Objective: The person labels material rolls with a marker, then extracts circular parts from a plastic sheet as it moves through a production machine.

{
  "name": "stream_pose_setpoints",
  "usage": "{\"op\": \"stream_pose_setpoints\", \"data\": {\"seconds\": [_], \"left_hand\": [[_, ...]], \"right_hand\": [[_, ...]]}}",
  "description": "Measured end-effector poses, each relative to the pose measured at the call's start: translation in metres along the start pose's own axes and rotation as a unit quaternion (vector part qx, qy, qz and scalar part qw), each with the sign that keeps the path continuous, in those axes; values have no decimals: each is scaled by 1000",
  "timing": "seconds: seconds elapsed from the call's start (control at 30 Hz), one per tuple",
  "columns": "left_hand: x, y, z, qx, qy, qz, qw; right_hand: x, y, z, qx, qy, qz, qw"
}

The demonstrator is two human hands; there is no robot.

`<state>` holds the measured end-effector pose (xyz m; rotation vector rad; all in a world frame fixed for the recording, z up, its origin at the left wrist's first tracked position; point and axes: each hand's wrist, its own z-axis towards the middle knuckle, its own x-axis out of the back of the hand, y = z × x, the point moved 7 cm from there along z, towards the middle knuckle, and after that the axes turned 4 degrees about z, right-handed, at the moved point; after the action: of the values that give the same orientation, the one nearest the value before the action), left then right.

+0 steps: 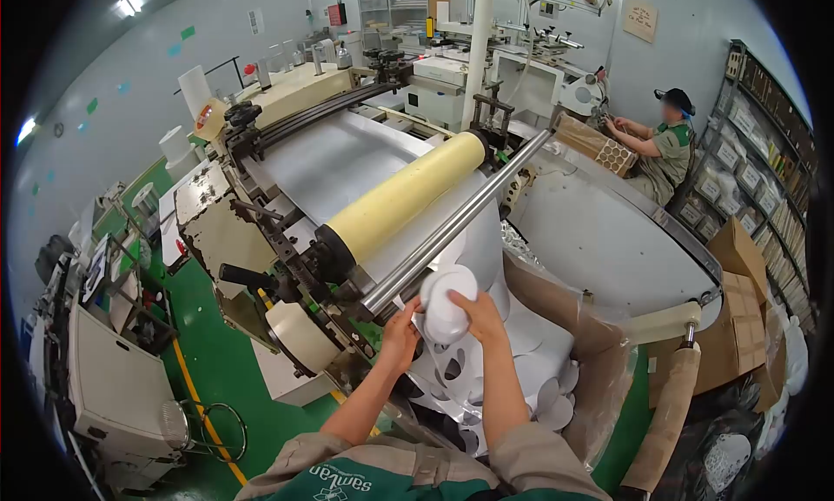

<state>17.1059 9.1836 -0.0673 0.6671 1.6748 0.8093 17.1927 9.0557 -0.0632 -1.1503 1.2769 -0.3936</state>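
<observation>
While left hand [401, 334] and right hand [481, 317] grasp flat white round discs [447, 308], uneven pressure could make some slip.

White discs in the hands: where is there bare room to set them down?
The white panel, between the steel roller and the cardboard boxes, looks bare, though perhaps sloped. Bare green floor shows between the machine frame and the cream cabinet. Below the discs it is crowded with white scraps.

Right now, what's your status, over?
Left hand and right hand on white discs. Discs held above heaped white sheets. Steel bar beyond, possible obstruction.
</observation>
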Motion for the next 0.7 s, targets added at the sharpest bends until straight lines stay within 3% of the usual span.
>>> {"op": "stream_pose_setpoints", "data": {"seconds": [0.1,0.2,0.3,0.4,0.43,0.5,0.6,0.7], "left_hand": [[-7,22,-7,-41,42,-13,998],[2,39,3,-71,61,6,996],[12,43,13,-105,74,-8,992],[22,38,25,-124,87,-8,988],[18,39,29,-140,66,-64,986],[-10,52,12,-151,55,2,987],[22,12,32,-108,77,-25,991],[-3,3,9,-78,-1,-43,996]], "right_hand": [[72,45,-12,-9,114,335,935],[73,23,-38,9,118,422,899],[64,1,-28,49,96,340,934],[17,-42,-18,107,51,117,986],[2,-50,-12,119,37,39,991],[-17,-50,1,119,26,-37,992],[-39,-47,9,102,-10,-155,983],[-45,-37,11,93,-42,-254,962]]}}
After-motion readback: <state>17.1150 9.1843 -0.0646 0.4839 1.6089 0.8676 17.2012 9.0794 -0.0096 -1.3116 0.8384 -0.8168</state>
